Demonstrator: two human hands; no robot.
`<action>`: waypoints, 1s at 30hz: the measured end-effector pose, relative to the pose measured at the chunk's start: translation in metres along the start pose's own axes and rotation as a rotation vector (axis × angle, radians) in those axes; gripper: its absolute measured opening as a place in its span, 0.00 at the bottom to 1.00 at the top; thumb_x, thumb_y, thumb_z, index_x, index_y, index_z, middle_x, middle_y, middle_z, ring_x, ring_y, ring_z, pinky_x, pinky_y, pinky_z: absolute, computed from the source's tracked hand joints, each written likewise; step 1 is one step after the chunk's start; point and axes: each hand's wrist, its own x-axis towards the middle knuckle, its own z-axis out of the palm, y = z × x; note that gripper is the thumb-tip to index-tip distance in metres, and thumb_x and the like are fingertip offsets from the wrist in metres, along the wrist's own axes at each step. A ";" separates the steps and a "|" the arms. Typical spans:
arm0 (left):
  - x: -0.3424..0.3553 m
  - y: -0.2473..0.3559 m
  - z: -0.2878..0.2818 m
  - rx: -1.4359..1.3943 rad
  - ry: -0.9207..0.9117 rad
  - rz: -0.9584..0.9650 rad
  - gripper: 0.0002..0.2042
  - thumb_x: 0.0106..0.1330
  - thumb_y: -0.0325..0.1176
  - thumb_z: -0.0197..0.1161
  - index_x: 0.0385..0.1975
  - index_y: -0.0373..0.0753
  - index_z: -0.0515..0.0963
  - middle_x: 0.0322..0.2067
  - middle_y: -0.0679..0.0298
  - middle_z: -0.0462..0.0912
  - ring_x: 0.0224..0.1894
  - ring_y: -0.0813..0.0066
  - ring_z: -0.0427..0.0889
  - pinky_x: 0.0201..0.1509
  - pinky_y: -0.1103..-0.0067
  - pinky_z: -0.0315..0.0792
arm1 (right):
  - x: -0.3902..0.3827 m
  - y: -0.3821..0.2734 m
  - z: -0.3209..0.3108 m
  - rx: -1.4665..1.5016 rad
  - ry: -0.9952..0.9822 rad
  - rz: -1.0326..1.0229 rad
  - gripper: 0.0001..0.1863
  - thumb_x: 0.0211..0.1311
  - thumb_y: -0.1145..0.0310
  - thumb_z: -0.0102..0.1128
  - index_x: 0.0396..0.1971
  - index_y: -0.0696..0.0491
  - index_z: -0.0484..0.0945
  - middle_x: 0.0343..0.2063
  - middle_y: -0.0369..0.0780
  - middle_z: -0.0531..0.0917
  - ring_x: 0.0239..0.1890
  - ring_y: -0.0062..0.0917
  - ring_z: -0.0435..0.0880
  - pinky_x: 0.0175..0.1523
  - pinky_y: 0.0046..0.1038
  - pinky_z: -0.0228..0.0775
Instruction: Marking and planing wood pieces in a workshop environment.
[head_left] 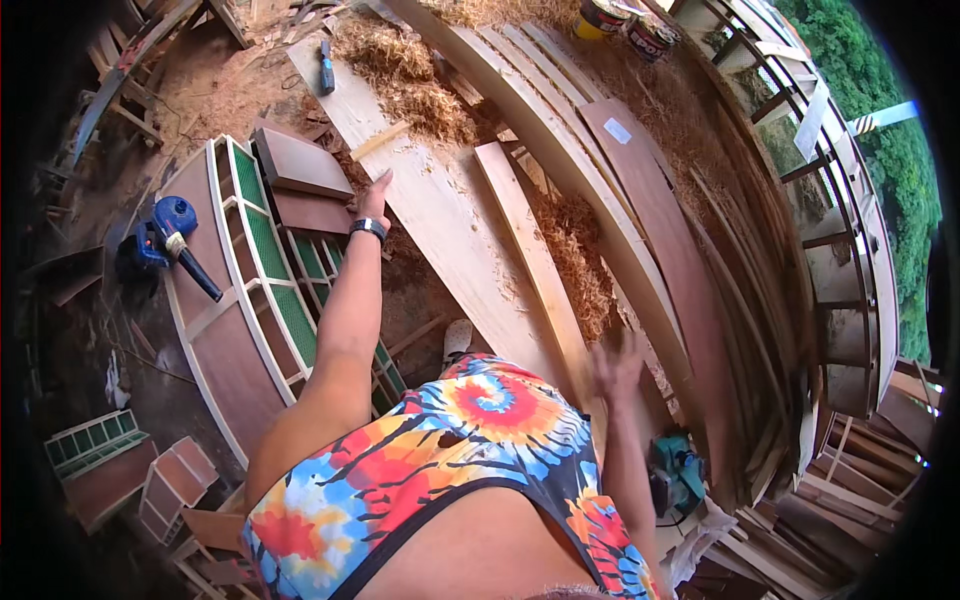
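Observation:
A wide pale plank [440,220] slants from the upper left down toward my body, with wood shavings on it. My left hand [372,205], with a dark watch on its wrist, is closed on the plank's left edge; some of its fingers are hidden. To the right, my right hand [618,370] is smeared by motion beside a narrow timber [535,255], and its fingers cannot be made out. Across the wide plank lies a short wood strip [380,141]. A blue and black hand tool [327,68] rests near its far end.
At left, a blue blower [172,228] sits on a wooden cabinet frame [215,335] with green panels. Curly shavings [575,255] lie between the timbers. Long boards [670,240] stretch along the right. A green power tool [678,475] stands near my right forearm. Two buckets [598,18] are at the far end.

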 end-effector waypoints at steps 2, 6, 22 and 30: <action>-0.013 0.002 0.017 0.069 0.074 0.042 0.41 0.58 0.54 0.72 0.66 0.33 0.71 0.71 0.51 0.65 0.72 0.61 0.63 0.75 0.63 0.54 | -0.020 -0.034 -0.003 0.085 0.031 -0.160 0.43 0.56 0.51 0.72 0.67 0.57 0.67 0.58 0.57 0.72 0.60 0.54 0.71 0.66 0.49 0.64; -0.023 0.011 0.039 0.305 0.269 0.084 0.40 0.60 0.58 0.67 0.60 0.26 0.75 0.63 0.46 0.76 0.65 0.56 0.74 0.69 0.66 0.66 | -0.029 -0.067 0.002 0.015 -0.139 -0.204 0.38 0.58 0.60 0.70 0.68 0.48 0.67 0.50 0.53 0.74 0.52 0.48 0.74 0.58 0.47 0.67; -0.009 0.007 0.041 0.322 0.507 0.074 0.41 0.75 0.63 0.35 0.64 0.27 0.71 0.66 0.39 0.68 0.69 0.43 0.67 0.74 0.64 0.61 | 0.036 -0.123 0.053 -0.059 -0.304 -0.557 0.36 0.63 0.64 0.54 0.72 0.27 0.63 0.50 0.46 0.72 0.48 0.39 0.73 0.49 0.42 0.66; 0.002 -0.003 0.031 0.181 0.495 0.148 0.44 0.70 0.67 0.46 0.63 0.23 0.70 0.65 0.40 0.71 0.65 0.48 0.72 0.67 0.64 0.67 | 0.073 -0.107 0.047 -0.012 -0.127 -0.397 0.30 0.67 0.62 0.60 0.69 0.31 0.68 0.49 0.48 0.74 0.48 0.42 0.74 0.47 0.44 0.66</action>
